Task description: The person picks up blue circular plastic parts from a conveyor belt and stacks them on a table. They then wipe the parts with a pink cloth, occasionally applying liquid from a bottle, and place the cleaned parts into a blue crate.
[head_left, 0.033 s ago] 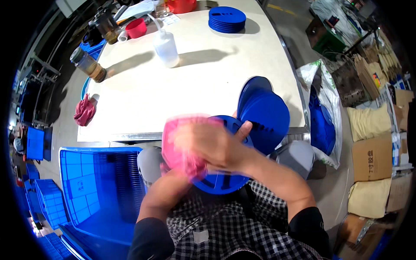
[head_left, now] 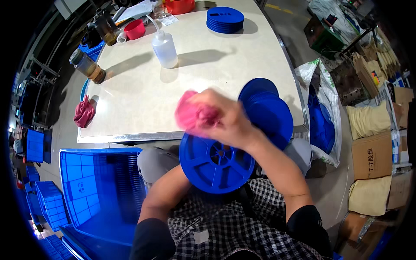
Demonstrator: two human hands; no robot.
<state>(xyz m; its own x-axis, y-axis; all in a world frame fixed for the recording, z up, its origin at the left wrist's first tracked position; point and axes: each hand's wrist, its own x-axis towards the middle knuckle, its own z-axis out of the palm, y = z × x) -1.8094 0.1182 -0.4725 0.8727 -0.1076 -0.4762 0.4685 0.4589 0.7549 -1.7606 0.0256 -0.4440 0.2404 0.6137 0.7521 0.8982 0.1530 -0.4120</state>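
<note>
A blue plastic reel disc (head_left: 208, 171), with a central hub hole and spoke-like ribs, is held tilted above my lap. My left forearm (head_left: 167, 188) runs in behind it; the hand, closed on the disc, is hidden. My right hand (head_left: 229, 119), blurred by motion, is closed around a bunched pink cloth (head_left: 190, 112) over the disc's upper edge. Just right of this, more blue discs (head_left: 271, 119) lie overlapped at the table's front edge. A second pink cloth (head_left: 84, 112) lies crumpled at the table's left corner.
On the pale table (head_left: 138, 104) are a squeeze bottle (head_left: 164, 50), a lidded jar (head_left: 88, 66), a red cup (head_left: 135, 29) and a stack of blue discs (head_left: 225, 21). A blue crate (head_left: 80, 182) with discs stands at left, a white sack (head_left: 331, 104) at right, cartons (head_left: 372, 158) beyond.
My right hand and the cloth have moved up off the disc's face, uncovering its hub and ribs. The left fingers that showed at the disc's upper right edge are now hidden.
</note>
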